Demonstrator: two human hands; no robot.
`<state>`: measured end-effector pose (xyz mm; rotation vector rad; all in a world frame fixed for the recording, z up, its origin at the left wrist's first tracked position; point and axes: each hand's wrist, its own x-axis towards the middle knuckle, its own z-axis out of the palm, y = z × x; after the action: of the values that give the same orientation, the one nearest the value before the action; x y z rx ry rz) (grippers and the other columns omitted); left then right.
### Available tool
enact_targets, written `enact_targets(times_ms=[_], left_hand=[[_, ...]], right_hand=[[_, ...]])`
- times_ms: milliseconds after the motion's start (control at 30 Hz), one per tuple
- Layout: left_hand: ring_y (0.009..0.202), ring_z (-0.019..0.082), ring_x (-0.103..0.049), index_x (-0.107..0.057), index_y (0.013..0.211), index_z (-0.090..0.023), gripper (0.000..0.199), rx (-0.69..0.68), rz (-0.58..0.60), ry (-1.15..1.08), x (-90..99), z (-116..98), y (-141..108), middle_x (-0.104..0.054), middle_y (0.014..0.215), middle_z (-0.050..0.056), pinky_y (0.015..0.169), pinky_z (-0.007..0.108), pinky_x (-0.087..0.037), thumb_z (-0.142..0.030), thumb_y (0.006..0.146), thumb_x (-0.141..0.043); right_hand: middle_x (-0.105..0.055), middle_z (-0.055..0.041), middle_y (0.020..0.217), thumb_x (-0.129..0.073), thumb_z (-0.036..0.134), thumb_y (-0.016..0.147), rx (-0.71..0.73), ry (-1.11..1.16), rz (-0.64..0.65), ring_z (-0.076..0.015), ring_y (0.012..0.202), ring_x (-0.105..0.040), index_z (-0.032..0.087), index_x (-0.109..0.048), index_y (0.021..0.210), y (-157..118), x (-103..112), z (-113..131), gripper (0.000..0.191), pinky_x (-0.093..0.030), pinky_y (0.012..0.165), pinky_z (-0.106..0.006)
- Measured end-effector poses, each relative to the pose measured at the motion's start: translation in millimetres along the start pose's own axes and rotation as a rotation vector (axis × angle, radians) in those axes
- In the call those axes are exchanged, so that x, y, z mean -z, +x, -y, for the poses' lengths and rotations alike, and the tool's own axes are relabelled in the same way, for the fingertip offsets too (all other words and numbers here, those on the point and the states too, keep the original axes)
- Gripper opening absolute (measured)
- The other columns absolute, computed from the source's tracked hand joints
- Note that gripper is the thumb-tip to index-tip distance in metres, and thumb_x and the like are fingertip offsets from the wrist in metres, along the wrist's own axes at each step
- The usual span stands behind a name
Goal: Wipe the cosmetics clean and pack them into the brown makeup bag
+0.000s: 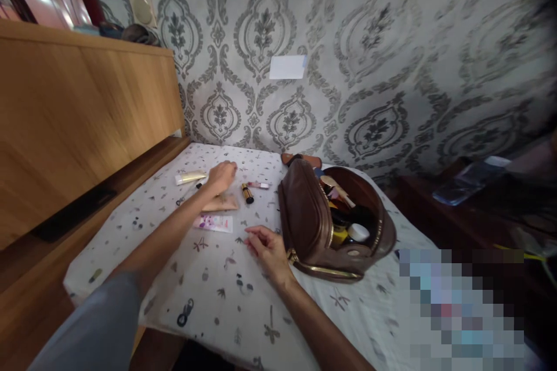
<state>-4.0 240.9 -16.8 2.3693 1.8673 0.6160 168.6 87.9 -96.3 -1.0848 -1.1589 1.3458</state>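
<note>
My left hand (223, 176) is closed over the cloth, its fingers curled under; what they hold, if anything, is hidden. To its left lies a cream-coloured tube (190, 178). Below it are a beige tube (221, 203) and a white tube with purple print (215, 223). A small black-and-gold bottle (248, 193) and a pinkish slim tube (258, 185) lie to its right. My right hand (268, 250) hovers low over the cloth, fingers loosely bent and apart, with nothing visible in them. Beside it stands an unzipped brown cosmetic bag (305, 208) holding brushes and a white-lidded jar (358, 233).
A patterned white cloth (209, 278) covers the table. Behind the bag lies a brown item (311, 160). A wooden cabinet (87, 122) borders the left, and a patterned wall (261, 23) stands behind. On the right, a clear plastic item (465, 185) rests on a dark surface.
</note>
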Motion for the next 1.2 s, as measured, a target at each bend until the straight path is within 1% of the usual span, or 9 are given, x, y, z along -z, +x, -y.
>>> enact_targets(times_ms=[100, 167, 300, 467, 667, 867, 1000, 1133, 1200], left_hand=[[0.111, 0.025, -0.064, -0.068, 0.113, -0.017, 0.029, 0.159, -0.008, 0.098, 21.0, 40.7, 2.2, -0.070, 0.119, 0.012, 0.093, 0.039, -0.051, -0.024, 0.100, -0.043], [0.115, 0.028, -0.063, -0.070, 0.113, -0.018, 0.033, 0.232, -0.008, 0.154, 34.0, 64.4, -1.4, -0.070, 0.122, 0.013, 0.092, 0.037, -0.049, -0.022, 0.099, -0.040], [0.117, 0.031, -0.062, -0.071, 0.113, -0.017, 0.035, 0.295, 0.032, 0.225, 49.0, 98.9, -17.6, -0.069, 0.126, 0.014, 0.089, 0.037, -0.049, -0.028, 0.096, -0.042], [0.121, 0.028, -0.059, -0.067, 0.122, -0.022, 0.038, 0.290, 0.079, 0.267, 45.3, 121.1, -35.1, -0.066, 0.130, 0.011, 0.092, 0.032, -0.047, -0.033, 0.095, -0.043], [0.115, 0.029, -0.062, -0.060, 0.130, -0.023, 0.044, 0.326, 0.149, 0.249, 31.5, 133.6, -41.3, -0.066, 0.129, 0.013, 0.089, 0.033, -0.048, -0.035, 0.089, -0.050], [0.114, 0.031, -0.062, -0.057, 0.131, -0.016, 0.046, 0.356, 0.092, 0.158, 32.9, 135.7, -46.2, -0.065, 0.128, 0.017, 0.089, 0.035, -0.049, -0.033, 0.089, -0.050], [0.114, 0.026, -0.062, -0.051, 0.136, -0.013, 0.049, 0.271, 0.021, 0.045, 44.6, 117.3, -63.6, -0.064, 0.130, 0.014, 0.094, 0.032, -0.049, -0.035, 0.093, -0.046], [0.119, 0.024, -0.059, -0.051, 0.139, -0.019, 0.050, 0.019, 0.037, -0.099, 50.9, 70.3, -104.3, -0.060, 0.138, 0.008, 0.093, 0.030, -0.052, -0.041, 0.094, -0.046], [0.117, 0.025, -0.061, -0.054, 0.137, -0.019, 0.048, -0.255, 0.075, -0.192, 49.2, 43.8, -128.1, -0.062, 0.133, 0.011, 0.098, 0.035, -0.050, -0.041, 0.096, -0.046]], right_hand=[[-0.067, -0.0016, 0.059, -0.077, 0.046, 0.064, -0.010, 0.013, -0.001, -0.0123, 0.051, -0.050, 0.018, -0.071, 0.079, 0.0, 0.0, -0.2, 0.032, -0.036, 0.049, -0.024], [-0.067, -0.0018, 0.060, -0.077, 0.045, 0.063, -0.012, 0.026, -0.005, -0.0121, 0.051, -0.050, 0.017, -0.071, 0.080, 0.3, 0.2, -0.3, 0.033, -0.036, 0.049, -0.024], [-0.067, -0.0019, 0.060, -0.077, 0.044, 0.064, -0.009, 0.043, -0.017, -0.0122, 0.051, -0.050, 0.018, -0.072, 0.080, 1.2, 0.4, -0.9, 0.031, -0.035, 0.048, -0.024], [-0.066, -0.0019, 0.058, -0.078, 0.045, 0.063, 0.000, 0.048, -0.015, -0.0115, 0.049, -0.049, 0.017, -0.072, 0.079, 0.7, 0.3, -0.4, 0.033, -0.035, 0.047, -0.024], [-0.068, -0.0027, 0.060, -0.077, 0.047, 0.064, 0.008, 0.019, -0.005, -0.0130, 0.052, -0.053, 0.018, -0.073, 0.080, -1.1, 1.1, 2.7, 0.033, -0.038, 0.049, -0.024], [-0.067, -0.0021, 0.059, -0.078, 0.048, 0.064, -0.001, 0.032, -0.002, -0.0118, 0.051, -0.051, 0.017, -0.073, 0.081, -0.3, 1.2, 1.8, 0.036, -0.035, 0.048, -0.024], [-0.068, -0.0028, 0.062, -0.079, 0.051, 0.066, 0.003, 0.036, 0.007, -0.0127, 0.054, -0.054, 0.017, -0.074, 0.082, -3.6, 0.9, 6.9, 0.038, -0.038, 0.050, -0.024], [-0.073, -0.0052, 0.075, -0.076, 0.059, 0.070, -0.039, 0.147, 0.069, -0.0135, 0.059, -0.062, 0.016, -0.074, 0.096, -9.4, -1.5, 14.7, 0.050, -0.041, 0.052, -0.023], [-0.075, -0.0074, 0.083, -0.076, 0.062, 0.071, -0.084, 0.261, 0.133, -0.0151, 0.064, -0.067, 0.016, -0.072, 0.102, -11.3, -3.4, 16.7, 0.055, -0.043, 0.051, -0.022]])
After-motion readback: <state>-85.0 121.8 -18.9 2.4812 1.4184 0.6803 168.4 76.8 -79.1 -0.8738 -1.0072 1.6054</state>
